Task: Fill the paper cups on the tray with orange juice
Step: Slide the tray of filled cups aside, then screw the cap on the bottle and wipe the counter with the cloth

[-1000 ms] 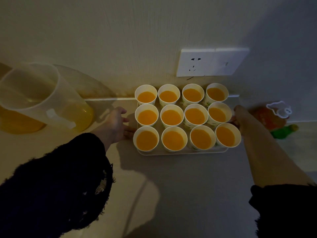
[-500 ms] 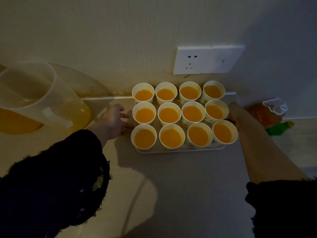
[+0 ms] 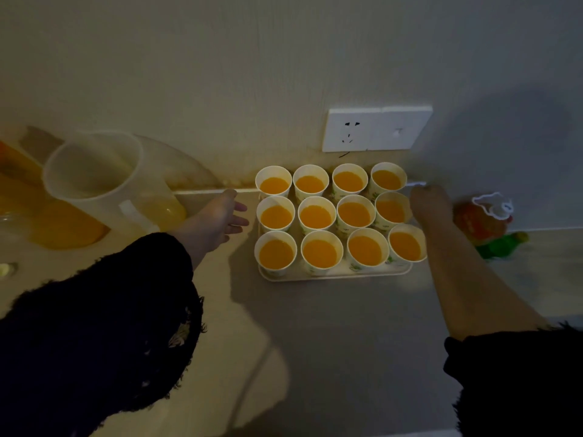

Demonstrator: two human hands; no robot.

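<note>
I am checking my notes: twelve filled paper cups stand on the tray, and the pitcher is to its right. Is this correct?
Not quite. The head view shows the pitcher to the left of the tray; twelve filled paper cups do stand on it.

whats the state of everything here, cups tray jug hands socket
paper cups, all twelve upright, filled with orange juice
tray, level, carrying all the cups
pitcher, top open, some juice left low inside
left hand, open, fingers straight, beside the tray's left edge
right hand, at the tray's right edge, grip too dark to tell
wall socket, nothing plugged in
</note>
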